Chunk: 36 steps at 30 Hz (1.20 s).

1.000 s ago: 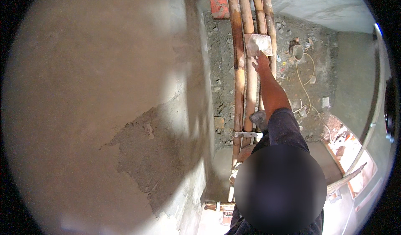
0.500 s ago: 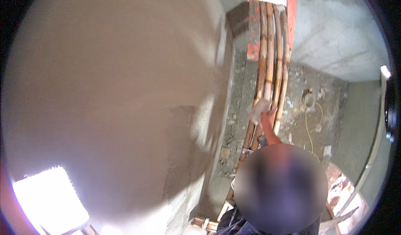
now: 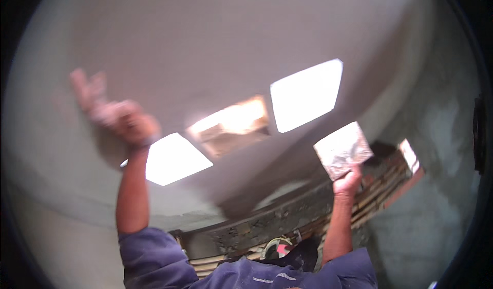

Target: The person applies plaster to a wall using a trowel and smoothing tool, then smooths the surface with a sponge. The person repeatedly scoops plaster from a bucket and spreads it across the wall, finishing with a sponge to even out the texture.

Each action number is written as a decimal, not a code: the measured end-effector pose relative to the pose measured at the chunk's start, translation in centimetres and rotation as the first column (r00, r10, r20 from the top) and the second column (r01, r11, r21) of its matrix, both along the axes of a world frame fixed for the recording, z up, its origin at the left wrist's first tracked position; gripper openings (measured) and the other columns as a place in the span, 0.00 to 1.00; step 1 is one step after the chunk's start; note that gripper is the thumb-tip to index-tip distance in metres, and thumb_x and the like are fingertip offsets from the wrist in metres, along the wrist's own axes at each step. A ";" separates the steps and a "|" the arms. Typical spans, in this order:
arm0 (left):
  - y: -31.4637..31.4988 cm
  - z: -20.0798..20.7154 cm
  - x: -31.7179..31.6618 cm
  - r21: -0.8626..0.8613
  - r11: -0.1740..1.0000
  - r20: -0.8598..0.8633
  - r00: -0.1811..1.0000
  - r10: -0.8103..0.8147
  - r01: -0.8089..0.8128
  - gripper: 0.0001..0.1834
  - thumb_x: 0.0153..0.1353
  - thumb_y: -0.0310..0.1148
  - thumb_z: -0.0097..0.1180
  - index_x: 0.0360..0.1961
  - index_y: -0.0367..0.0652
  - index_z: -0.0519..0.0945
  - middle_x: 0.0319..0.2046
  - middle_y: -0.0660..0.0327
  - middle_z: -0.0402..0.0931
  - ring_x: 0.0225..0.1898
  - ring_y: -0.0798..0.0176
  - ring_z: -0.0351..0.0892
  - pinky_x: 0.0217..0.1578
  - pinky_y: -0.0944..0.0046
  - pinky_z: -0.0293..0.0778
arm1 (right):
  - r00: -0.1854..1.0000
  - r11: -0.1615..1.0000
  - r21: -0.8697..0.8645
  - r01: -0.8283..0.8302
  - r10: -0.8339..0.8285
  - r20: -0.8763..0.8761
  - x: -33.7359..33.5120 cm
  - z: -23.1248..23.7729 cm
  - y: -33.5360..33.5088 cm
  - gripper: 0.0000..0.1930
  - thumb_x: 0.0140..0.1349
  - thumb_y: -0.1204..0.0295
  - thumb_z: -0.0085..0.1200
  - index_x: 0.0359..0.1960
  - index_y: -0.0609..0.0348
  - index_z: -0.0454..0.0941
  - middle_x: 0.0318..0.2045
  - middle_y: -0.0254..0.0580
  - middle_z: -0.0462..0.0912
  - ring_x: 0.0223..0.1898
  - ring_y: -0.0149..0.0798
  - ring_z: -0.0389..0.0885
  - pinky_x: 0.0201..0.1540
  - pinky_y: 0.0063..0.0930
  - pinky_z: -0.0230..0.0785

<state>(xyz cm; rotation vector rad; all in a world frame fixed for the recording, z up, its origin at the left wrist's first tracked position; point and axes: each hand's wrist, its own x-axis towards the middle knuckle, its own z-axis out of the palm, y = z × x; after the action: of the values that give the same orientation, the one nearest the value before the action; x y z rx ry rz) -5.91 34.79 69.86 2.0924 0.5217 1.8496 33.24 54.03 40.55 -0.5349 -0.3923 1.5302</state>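
My left hand (image 3: 115,112) is raised beside the grey plastered wall (image 3: 195,47) on the left. It is smeared by motion, but its fingers look stretched out and apart, with nothing visible in them. I cannot tell whether it touches the wall. On the right, my right hand (image 3: 348,183) grips a flat, roughly square pale piece (image 3: 341,148) by its lower edge and holds it up. The piece has a rough, patchy face; its material is unclear.
Bright openings (image 3: 308,95) and a brownish recess (image 3: 231,124) break the wall. Bamboo poles (image 3: 375,199) lie side by side at lower right, above a rubble-strewn floor (image 3: 236,232). A round pale-rimmed thing with red inside (image 3: 277,249) sits near my body.
The view has swung from the poles and floor toward the wall. My right hand has lifted the square piece from over the poles, and my left hand has come into view, raised.
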 end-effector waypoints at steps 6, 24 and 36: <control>0.0 1.7 3.8 0.656 -0.026 -0.004 -0.038 0.999 -0.755 0.30 0.69 0.55 0.38 0.63 0.47 0.65 0.68 0.33 0.49 0.73 0.39 0.42 0.66 0.40 0.17 | 0.582 0.616 0.706 0.349 -0.733 0.351 -6.6 17.6 1.9 0.23 0.61 0.77 0.54 0.58 0.62 0.68 0.49 0.46 0.77 0.51 0.46 0.75 0.53 0.39 0.71; -37.0 6.6 -17.6 0.422 -0.555 0.286 -0.475 0.832 -0.717 0.32 0.72 0.52 0.36 0.65 0.37 0.61 0.70 0.41 0.45 0.71 0.43 0.48 0.65 0.40 0.53 | 0.249 -0.115 0.988 -0.107 -0.965 -0.085 -28.7 47.7 -6.9 0.20 0.59 0.68 0.49 0.54 0.53 0.74 0.46 0.51 0.79 0.51 0.50 0.74 0.62 0.53 0.53; -48.7 5.2 -30.7 -0.037 -0.700 0.402 -0.652 0.643 -0.713 0.34 0.72 0.56 0.30 0.65 0.38 0.64 0.62 0.43 0.60 0.63 0.43 0.63 0.61 0.47 0.63 | 0.384 0.329 0.922 -0.206 -0.839 0.385 -27.2 53.2 -8.9 0.22 0.65 0.62 0.43 0.59 0.55 0.72 0.49 0.56 0.78 0.56 0.51 0.72 0.60 0.49 0.59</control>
<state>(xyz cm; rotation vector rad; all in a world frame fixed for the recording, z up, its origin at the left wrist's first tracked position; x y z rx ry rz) -36.62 -13.90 75.07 0.4407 3.5102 2.8344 6.00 45.11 93.73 -0.4145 -1.7007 0.1471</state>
